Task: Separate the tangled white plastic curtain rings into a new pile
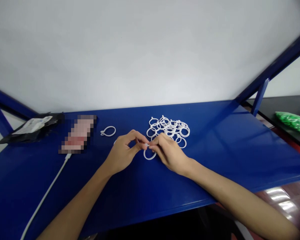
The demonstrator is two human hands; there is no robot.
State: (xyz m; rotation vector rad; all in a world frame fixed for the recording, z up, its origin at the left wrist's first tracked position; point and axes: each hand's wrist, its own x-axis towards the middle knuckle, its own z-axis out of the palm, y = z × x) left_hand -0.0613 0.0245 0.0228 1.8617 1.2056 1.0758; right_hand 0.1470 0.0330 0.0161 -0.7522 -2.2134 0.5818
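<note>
Both my hands meet over the middle of a blue table (215, 156), pinching one white plastic ring (149, 156) between them. My left hand (123, 151) grips the ring's top from the left with thumb and fingers closed. My right hand (168, 151) pinches the same spot from the right. Just behind my right hand lies a heap of several white rings (168, 128). A single white ring (108, 131) lies apart on the table, behind and left of my left hand.
A blurred-out flat object (77, 138) with a white cable (43, 196) lies at the left. A black packet (32, 128) sits at the far left edge. A green bag (292, 121) rests on a dark surface at the right. Blue frame struts rise at both sides.
</note>
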